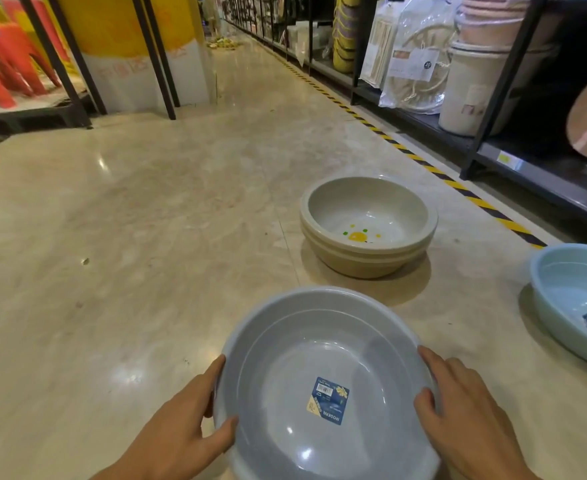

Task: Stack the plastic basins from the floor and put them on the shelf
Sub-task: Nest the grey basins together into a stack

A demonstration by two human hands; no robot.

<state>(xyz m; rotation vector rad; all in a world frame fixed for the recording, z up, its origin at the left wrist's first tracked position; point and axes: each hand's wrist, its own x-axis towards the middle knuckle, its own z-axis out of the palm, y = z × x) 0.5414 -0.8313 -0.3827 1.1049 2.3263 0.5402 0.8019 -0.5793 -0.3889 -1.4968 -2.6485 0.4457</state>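
Grey basin (285,344), nearest: blue label (328,400) inside; left hand (181,420) and right hand (468,410) grip opposite rims, thumbs curled over the edge (whether it touches the floor (146,220) cannot be told).
Pale blue basin (569,306), on floor, right edge.
Two beige basins (368,209), nested, just beyond the grey one.
Striped floor tape (423,162).
Shelf (534,183), right: white buckets (472,91), packaged goods.
Red stools (4,64), far left.

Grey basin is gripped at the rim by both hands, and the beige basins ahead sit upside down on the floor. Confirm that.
Not quite. The head view shows the beige basins upright and nested, mouths up, on the floor. The left hand and right hand do grip the rim of the grey basin.
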